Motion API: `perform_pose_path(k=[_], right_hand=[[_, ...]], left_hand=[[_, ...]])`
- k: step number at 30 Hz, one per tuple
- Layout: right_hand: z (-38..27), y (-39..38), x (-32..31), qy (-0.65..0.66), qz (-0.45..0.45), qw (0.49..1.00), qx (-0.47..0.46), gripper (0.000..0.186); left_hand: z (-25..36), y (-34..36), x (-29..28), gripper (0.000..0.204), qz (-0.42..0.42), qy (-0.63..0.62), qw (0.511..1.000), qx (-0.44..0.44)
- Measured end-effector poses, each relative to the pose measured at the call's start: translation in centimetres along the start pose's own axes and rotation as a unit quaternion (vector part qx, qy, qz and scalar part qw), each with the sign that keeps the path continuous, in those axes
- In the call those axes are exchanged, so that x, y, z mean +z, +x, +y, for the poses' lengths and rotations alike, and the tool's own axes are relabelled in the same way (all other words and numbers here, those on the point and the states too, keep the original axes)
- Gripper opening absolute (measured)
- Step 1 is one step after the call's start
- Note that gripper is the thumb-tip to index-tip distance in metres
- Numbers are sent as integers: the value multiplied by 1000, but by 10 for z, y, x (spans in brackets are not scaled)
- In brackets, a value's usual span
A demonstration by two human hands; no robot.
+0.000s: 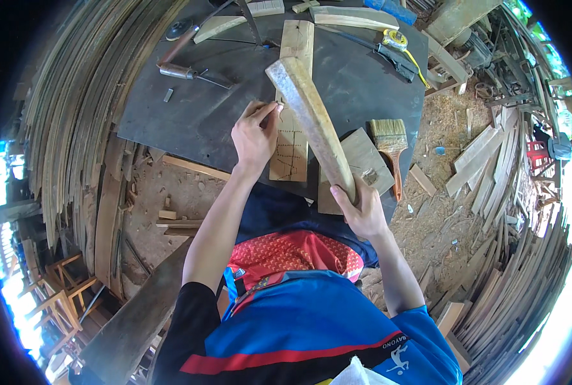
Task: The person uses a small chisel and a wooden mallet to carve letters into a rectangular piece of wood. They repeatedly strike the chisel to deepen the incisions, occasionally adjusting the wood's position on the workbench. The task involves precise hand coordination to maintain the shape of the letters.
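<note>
My right hand [367, 212] is closed round the lower end of a thick, worn wooden bar [315, 119], which slants up and left over the table. Under it lies a long pale wooden board [290, 163], with dotted rows of dark marks along its near part. At the board's left edge, my left hand [255, 138] is closed, thumb and fingertips pinched together. What small thing they hold, if any, cannot be made out. Close to my right hand is a squarish wooden piece [361, 149], partly covered by the bar.
On the dark table [202, 115] lie a paintbrush [388, 136], a yellow tape measure [395, 40], a tool with a metal barrel [178, 70] and a small grey block [168, 95]. Stacked planks [80, 122] rise at the left; more timber [510, 301] lies at the right.
</note>
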State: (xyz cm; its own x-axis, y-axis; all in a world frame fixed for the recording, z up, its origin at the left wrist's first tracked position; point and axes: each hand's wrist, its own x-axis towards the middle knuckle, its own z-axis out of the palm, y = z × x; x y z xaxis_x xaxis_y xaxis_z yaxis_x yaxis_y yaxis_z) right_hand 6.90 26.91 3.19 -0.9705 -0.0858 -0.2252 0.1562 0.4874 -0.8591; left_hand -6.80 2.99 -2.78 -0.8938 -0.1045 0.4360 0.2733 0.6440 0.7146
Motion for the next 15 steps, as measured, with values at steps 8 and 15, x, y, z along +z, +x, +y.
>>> perform_pose_path(k=[8,15], right_hand=[[2,2,1,5,1,1000,25,41],[-6,1,-1,34,-16,996,82,41]], left_hand=[[-1,0,3,15,8,1,1000,4],[-6,2,6,16,23,16,999,31]])
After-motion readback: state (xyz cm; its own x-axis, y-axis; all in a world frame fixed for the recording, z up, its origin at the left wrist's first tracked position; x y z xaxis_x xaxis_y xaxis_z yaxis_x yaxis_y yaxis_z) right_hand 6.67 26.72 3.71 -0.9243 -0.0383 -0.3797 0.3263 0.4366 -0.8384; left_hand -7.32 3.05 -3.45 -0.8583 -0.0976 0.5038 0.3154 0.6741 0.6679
